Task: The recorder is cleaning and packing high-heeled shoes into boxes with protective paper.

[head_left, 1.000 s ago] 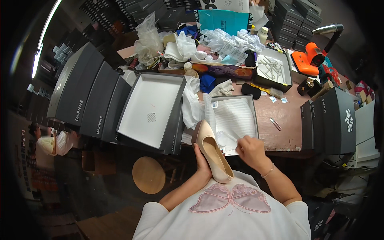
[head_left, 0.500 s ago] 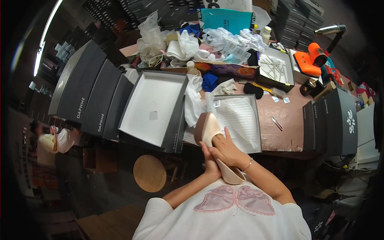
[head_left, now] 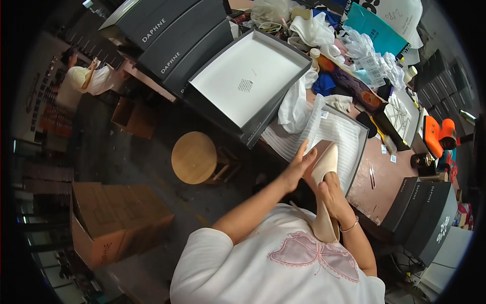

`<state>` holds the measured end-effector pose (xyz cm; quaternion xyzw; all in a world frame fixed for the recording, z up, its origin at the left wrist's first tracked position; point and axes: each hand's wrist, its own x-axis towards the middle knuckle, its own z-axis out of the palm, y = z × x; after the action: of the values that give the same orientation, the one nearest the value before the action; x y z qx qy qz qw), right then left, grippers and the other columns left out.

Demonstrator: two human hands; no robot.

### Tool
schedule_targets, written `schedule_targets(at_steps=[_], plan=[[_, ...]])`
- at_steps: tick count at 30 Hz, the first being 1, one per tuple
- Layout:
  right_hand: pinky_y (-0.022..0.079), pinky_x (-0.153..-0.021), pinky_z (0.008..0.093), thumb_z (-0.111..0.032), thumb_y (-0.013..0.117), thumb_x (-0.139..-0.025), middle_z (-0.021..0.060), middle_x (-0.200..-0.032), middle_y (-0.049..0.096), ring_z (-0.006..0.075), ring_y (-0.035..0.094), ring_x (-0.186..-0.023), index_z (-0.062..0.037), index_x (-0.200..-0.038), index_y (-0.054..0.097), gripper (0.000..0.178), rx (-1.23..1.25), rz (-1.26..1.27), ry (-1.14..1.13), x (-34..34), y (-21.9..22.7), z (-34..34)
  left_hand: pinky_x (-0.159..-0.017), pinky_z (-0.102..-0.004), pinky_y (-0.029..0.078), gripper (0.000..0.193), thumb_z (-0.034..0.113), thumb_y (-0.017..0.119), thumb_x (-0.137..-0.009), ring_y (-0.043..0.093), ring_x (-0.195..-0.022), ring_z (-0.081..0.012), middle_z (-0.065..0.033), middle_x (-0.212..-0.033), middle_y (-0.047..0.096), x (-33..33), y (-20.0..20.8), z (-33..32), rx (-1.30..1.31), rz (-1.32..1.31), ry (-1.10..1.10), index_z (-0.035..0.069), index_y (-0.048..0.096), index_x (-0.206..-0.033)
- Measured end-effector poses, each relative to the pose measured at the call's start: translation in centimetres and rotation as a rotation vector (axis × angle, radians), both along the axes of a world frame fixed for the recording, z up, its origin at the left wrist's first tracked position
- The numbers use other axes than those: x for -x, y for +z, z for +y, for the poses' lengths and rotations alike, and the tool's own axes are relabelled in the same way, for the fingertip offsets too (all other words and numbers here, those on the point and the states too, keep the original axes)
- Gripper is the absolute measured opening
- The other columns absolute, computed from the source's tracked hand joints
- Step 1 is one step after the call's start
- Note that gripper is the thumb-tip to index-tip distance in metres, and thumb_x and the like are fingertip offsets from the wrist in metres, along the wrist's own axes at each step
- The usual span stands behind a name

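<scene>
A beige pointed-toe pump [head_left: 326, 164] is held in front of my chest, its toe pointing away from me and its brown sole turned to the left. My right hand [head_left: 334, 197] grips it, with fingers reaching into the shoe's opening. My left hand [head_left: 297, 169] lies beside the sole near the toe, fingers stretched out and seemingly touching it. Just beyond is an open shoe box [head_left: 360, 161] lined with white ribbed wrapping sheet [head_left: 340, 133].
An empty grey-and-white box lid [head_left: 238, 76] rests on stacked boxes at left. Clutter, a yellow-handled brush [head_left: 379, 129], tweezers [head_left: 372, 177] and an orange device [head_left: 438, 136] occupy the table. A round stool [head_left: 194, 158] and cartons [head_left: 119, 218] stand on the floor; another person [head_left: 91, 78] is farther off.
The view has swung left, shifting the table toward the right. My left hand has loosened from around the pump, its fingers now straight beside the sole. My right hand still grips the shoe.
</scene>
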<state>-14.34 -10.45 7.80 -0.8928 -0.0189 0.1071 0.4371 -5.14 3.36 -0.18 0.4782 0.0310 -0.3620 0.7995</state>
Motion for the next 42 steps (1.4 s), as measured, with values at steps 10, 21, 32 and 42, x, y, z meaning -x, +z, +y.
schedule_targets(at_steps=[10, 21, 32, 42], plan=[[0.005, -0.113, 0.0551, -0.037, 0.027, -0.100, 0.0252, -0.108, 0.045, 0.0420, 0.040, -0.115, 0.0071, -0.109, 0.045, 0.048, -0.049, -0.066, 0.087, 3.5, -3.2, 2.0, -0.090, -0.0293, 0.048, 0.064, 0.051, 0.063, -0.084, 0.058, -0.105, -0.0166, -0.0117, -0.116, 0.059, 0.1, 2.1, 2.8, 0.049, -0.027, -0.422, -0.001, 0.053, -0.121], [0.044, -0.098, 0.0396, -0.029, 0.052, -0.097, 0.0202, -0.120, 0.058, 0.0269, 0.057, -0.113, -0.0051, -0.148, 0.020, 0.065, -0.923, 0.023, -0.412, 8.9, 3.3, 9.5, -0.082, -0.0294, 0.046, 0.062, 0.047, 0.076, -0.073, 0.056, -0.097, -0.0125, -0.0066, -0.103, 0.059, 1.7, 7.1, 14.0, -0.120, -0.675, -0.113, 0.003, 0.057, -0.111], [0.046, -0.099, 0.0364, -0.010, 0.073, -0.078, 0.0133, -0.134, 0.050, 0.0243, 0.052, -0.120, -0.0020, -0.145, 0.029, 0.080, -1.430, 0.155, -0.469, 10.9, 4.2, 18.6, -0.094, -0.0427, 0.045, 0.055, 0.034, 0.082, -0.068, 0.060, -0.102, -0.0319, -0.0163, -0.109, 0.060, 10.3, 12.3, 19.9, -0.011, -1.343, 0.059, 0.000, 0.057, -0.103], [0.037, -0.101, 0.0298, -0.022, 0.073, -0.080, 0.0067, -0.118, 0.063, 0.0154, 0.055, -0.113, -0.0018, -0.128, 0.057, 0.054, -1.009, 0.326, 0.202, 13.3, 7.4, 13.1, -0.083, -0.0447, 0.050, 0.044, 0.022, 0.082, -0.063, 0.065, -0.089, -0.0314, -0.0156, -0.097, 0.063, 14.7, 11.4, 18.4, 0.179, -1.308, 0.162, 0.001, 0.061, -0.096]])
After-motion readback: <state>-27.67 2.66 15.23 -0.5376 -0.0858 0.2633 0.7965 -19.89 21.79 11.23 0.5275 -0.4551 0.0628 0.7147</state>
